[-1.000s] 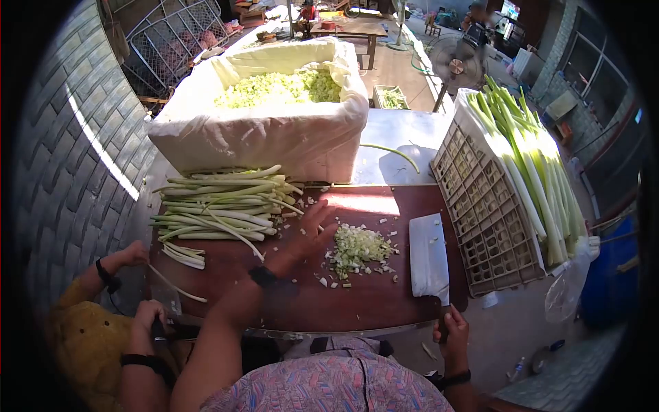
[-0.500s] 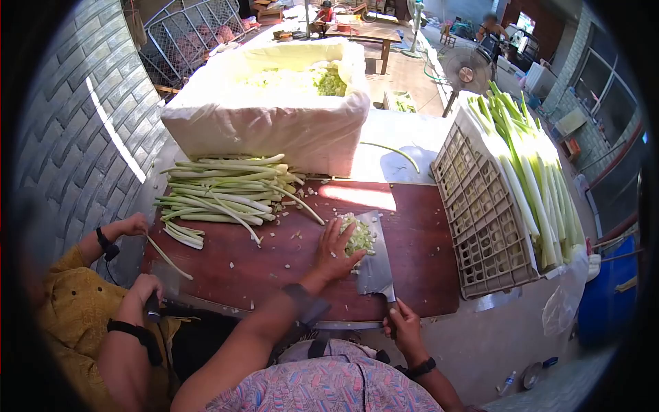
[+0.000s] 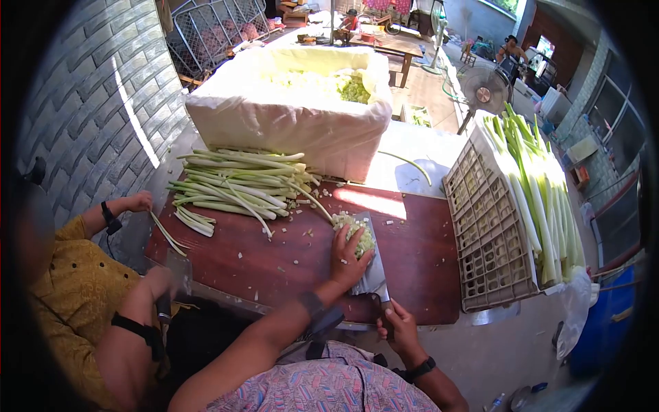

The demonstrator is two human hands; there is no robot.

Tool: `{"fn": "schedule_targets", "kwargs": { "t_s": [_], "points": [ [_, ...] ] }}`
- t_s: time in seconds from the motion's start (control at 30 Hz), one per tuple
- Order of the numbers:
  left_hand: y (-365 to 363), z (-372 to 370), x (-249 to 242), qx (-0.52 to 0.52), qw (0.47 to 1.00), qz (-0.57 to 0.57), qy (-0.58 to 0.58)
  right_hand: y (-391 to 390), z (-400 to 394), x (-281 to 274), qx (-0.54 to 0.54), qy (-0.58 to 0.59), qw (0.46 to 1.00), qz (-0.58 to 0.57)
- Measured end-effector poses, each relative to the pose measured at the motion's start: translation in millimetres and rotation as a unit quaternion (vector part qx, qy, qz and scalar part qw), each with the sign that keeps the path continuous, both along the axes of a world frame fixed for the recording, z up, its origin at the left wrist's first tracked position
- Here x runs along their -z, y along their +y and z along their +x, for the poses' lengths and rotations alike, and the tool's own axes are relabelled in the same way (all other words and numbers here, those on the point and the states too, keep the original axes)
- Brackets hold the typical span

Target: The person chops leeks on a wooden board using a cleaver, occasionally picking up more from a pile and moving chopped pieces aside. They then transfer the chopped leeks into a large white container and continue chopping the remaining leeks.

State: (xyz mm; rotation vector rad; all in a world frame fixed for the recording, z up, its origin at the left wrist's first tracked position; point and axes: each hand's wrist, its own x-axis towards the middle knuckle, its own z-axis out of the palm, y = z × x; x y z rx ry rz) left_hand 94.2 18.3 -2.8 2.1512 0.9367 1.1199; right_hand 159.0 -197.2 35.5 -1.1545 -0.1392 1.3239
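My right hand (image 3: pixel 401 328) is wrapped round the handle of a cleaver (image 3: pixel 373 280), whose broad blade lies on the dark red board (image 3: pixel 295 264). A heap of chopped green onion (image 3: pixel 360 237) sits at the blade, partly on it. Against this heap rests my left hand (image 3: pixel 350 259), fingers spread and palm down, covering part of the pile. Whole green onion stalks (image 3: pixel 233 182) lie bundled on the board's far left, a few reaching towards the heap.
Behind the board stands a cloth-lined box (image 3: pixel 288 130) holding chopped greens. A plastic crate (image 3: pixel 487 233) of upright green onions borders the right. At left, a person in a yellow top (image 3: pixel 75 288) holds a thin stalk (image 3: pixel 167 233). A fan (image 3: pixel 483 94) stands farther back.
The view has shifted slightly. My left hand has moved right, farther over the chopped heap, and the cleaver has slid a little left on the board. The neighbour's hands have shifted slightly.
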Motion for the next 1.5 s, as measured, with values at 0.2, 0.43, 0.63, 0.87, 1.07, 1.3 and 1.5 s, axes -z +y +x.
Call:
{"fn": "schedule_targets", "kwargs": {
  "t_s": [0.2, 0.43, 0.63, 0.87, 1.07, 1.3, 1.5],
  "points": [
    [25, 16, -61, 0.007, 0.998, 0.045, -0.036, 23, 14, -57, -0.015, -0.041, 0.999, 0.024],
    [97, 42, -155, 0.007, 0.985, 0.148, -0.093, 85, 42, -141, -0.023, -0.045, 0.993, 0.111],
    [185, 68, -206, -0.007, 0.978, 0.203, -0.039, 169, 75, -176, -0.041, 0.025, 0.985, 0.163],
    [268, 90, -208, 0.030, 0.989, 0.142, 0.033, 244, 96, -172, -0.038, 0.126, 0.977, 0.169],
    [299, 97, -218, 0.125, 0.984, 0.044, 0.116, 277, 105, -168, -0.004, 0.175, 0.974, 0.140],
    [306, 88, -231, 0.246, 0.913, 0.225, 0.236, 280, 104, -167, -0.002, 0.161, 0.979, 0.128],
    [336, 90, -235, 0.265, 0.905, 0.198, 0.266, 273, 100, -173, -0.014, 0.125, 0.982, 0.139]
  ]
}}
